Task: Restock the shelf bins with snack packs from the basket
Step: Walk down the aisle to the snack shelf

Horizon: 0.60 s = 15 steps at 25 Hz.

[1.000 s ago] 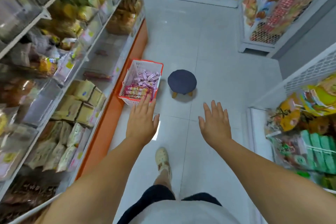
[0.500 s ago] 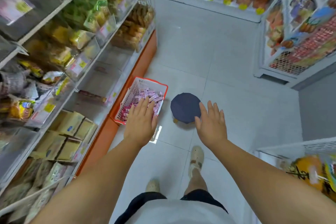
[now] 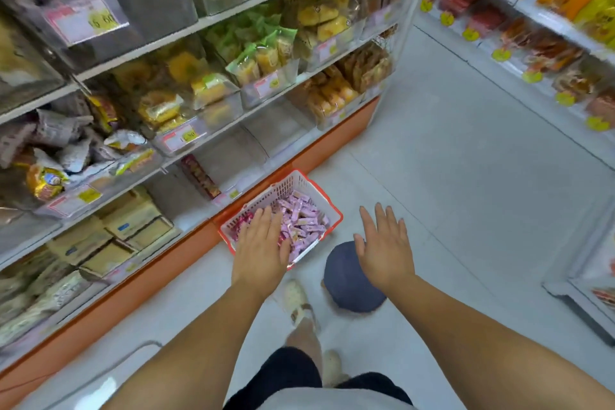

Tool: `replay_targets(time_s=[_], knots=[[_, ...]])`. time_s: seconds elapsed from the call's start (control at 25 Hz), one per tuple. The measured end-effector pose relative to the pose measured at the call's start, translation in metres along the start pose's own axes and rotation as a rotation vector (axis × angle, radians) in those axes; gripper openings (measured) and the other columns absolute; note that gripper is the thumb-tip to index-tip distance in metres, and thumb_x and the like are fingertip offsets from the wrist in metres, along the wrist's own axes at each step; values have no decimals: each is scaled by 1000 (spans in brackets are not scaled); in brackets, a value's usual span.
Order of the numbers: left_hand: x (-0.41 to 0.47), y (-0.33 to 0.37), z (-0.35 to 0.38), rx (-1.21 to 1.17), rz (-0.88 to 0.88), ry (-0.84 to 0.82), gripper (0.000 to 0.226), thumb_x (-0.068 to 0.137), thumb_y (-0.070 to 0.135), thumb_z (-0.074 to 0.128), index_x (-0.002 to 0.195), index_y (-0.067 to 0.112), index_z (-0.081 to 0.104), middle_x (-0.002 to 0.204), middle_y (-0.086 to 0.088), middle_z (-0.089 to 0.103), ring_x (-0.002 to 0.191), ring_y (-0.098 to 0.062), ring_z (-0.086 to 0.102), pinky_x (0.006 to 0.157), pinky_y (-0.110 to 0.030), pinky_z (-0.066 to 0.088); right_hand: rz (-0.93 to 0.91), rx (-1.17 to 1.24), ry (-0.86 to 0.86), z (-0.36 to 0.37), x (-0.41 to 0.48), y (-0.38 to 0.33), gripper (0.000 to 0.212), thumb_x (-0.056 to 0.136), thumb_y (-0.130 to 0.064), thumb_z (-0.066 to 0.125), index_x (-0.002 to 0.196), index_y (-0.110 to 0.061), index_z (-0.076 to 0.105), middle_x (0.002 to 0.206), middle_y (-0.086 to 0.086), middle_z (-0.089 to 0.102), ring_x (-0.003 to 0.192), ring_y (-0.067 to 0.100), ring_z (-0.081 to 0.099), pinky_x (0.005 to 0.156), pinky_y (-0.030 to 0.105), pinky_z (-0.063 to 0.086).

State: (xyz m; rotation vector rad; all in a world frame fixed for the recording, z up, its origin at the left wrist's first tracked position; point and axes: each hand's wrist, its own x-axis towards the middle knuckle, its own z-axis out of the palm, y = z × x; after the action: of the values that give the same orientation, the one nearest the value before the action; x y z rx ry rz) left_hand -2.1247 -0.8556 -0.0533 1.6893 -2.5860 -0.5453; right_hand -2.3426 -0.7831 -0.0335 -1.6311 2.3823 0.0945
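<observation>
A white mesh basket (image 3: 283,188) with a red rim stands on the floor against the shelf base, filled with pink snack packs (image 3: 304,225) and some red ones. My left hand (image 3: 261,245) hovers over the basket's near side, fingers straight, holding nothing. My right hand (image 3: 384,245) is spread open above a dark blue round stool (image 3: 346,286), also holding nothing. Clear shelf bins (image 3: 266,143) on the lower shelf just behind the basket look nearly bare; one holds a few red packs (image 3: 201,176).
Shelves of bagged snacks (image 3: 253,53) rise on the left, with an orange base (image 3: 186,243) along the floor. More shelving (image 3: 532,43) lines the far right. My feet (image 3: 298,303) stand on the pale tiled aisle floor between basket and stool.
I have stepped closer; the basket and stool now lie right under my hands. My left hand moved over the basket, my right over the stool. The view turned toward the left shelves.
</observation>
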Motion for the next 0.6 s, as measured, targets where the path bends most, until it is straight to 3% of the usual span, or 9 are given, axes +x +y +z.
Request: replay_targets(time_s=[0.2, 0.32, 0.6], knots=[[77, -3, 7, 25, -42, -37, 57, 100, 44, 26, 152, 22, 16, 161, -1, 9, 149, -18, 4, 121, -38, 2, -107, 8, -47, 4, 88, -16, 55, 100, -33, 39, 151, -17, 25, 157, 16, 22, 146, 35, 17, 118, 49, 11], [104, -8, 7, 5, -108, -41, 58, 100, 44, 26, 152, 22, 15, 161, 0, 9, 149, -17, 4, 120, -37, 0, -203, -10, -115, 3, 131, -25, 55, 101, -32, 36, 151, -17, 22, 158, 15, 17, 147, 34, 11, 118, 47, 7], [144, -13, 51, -62, -475, -76, 59, 99, 48, 24, 152, 26, 12, 161, 1, 9, 149, -19, 2, 122, -41, 5, -468, -180, -299, 24, 244, -29, 58, 102, -35, 24, 154, -24, 2, 161, 9, -2, 149, 28, -4, 119, 43, -2]])
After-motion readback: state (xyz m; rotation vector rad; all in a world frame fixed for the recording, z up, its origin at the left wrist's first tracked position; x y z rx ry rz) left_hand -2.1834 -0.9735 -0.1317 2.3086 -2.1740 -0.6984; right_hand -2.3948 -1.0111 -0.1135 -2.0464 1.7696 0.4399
